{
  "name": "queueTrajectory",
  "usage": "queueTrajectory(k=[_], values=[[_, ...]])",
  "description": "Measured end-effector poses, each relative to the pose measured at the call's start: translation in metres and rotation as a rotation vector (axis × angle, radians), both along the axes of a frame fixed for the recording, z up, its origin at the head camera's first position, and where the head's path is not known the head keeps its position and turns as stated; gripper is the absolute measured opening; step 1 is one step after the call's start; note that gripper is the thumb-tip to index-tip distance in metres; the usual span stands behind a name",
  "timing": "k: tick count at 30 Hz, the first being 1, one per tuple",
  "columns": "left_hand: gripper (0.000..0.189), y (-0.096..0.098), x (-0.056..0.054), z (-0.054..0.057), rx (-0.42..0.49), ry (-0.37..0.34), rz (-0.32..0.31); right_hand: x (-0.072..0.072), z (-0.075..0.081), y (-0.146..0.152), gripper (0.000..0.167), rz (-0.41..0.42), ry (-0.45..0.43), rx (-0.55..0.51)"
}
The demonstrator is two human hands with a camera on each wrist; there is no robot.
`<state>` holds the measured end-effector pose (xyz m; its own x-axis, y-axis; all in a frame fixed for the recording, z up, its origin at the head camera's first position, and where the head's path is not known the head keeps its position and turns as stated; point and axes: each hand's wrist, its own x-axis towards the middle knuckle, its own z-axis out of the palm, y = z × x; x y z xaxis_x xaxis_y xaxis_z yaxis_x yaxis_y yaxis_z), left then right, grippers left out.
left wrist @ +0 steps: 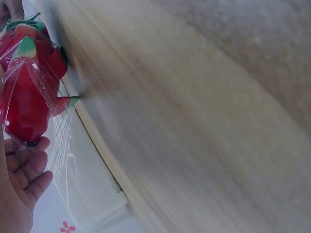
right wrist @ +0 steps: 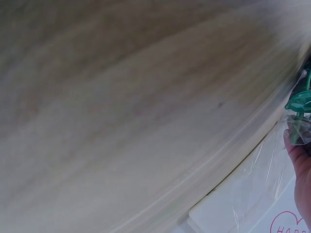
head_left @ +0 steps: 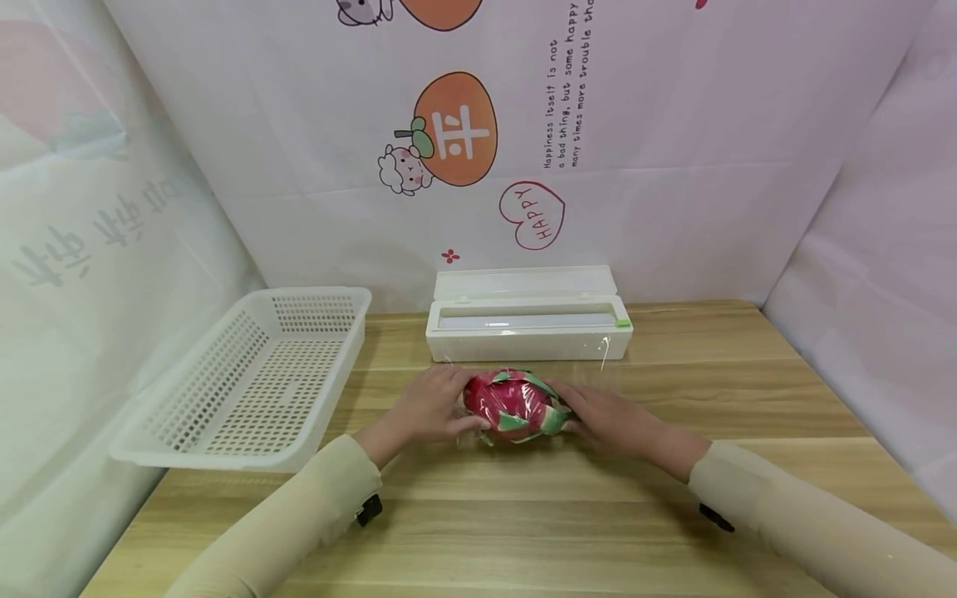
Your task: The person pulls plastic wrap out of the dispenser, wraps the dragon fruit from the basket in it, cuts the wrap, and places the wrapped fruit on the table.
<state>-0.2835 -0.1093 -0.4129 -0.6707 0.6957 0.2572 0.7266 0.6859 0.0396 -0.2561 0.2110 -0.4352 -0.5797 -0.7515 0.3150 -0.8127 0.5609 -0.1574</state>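
Observation:
A red dragon fruit (head_left: 514,403) with green scale tips lies on the table in front of me, with clear cling film (left wrist: 60,131) drawn over it and stretching toward the white box behind. My left hand (head_left: 429,405) grips its left end, thumb at the front and fingers behind. At the right, leafy end my right hand (head_left: 609,419) holds it the same way. In the left wrist view the dragon fruit (left wrist: 29,92) shows wrinkled film round it, and the left fingers (left wrist: 34,170) curl under its tip. Only green scales (right wrist: 300,102) and part of the right hand (right wrist: 302,170) show in the right wrist view.
An open white cling film box (head_left: 527,345) stands behind the fruit, its lid raised, a roll inside and a green tab at its right end. A white perforated basket (head_left: 329,407) sits on the left of the wooden table (head_left: 486,531). Printed cloth walls surround the table.

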Motion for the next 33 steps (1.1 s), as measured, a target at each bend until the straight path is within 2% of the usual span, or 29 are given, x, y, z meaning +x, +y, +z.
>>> queueTrajectory(k=[10, 21, 33], values=[[0.07, 0.0023, -0.0005, 0.0019, 0.021, -0.102, 0.044, 0.0006, -0.0026, 0.0017, 0.061, -0.004, -0.018, -0.014], [0.07, 0.0053, 0.0023, 0.0022, 0.026, -0.114, 0.077, 0.0024, -0.0014, 0.0025, 0.065, -0.041, -0.101, -0.019], [0.071, 0.0066, 0.0026, 0.0026, 0.036, -0.166, 0.107, 0.0068, -0.005, -0.0002, 0.067, -0.079, -0.036, -0.027]])
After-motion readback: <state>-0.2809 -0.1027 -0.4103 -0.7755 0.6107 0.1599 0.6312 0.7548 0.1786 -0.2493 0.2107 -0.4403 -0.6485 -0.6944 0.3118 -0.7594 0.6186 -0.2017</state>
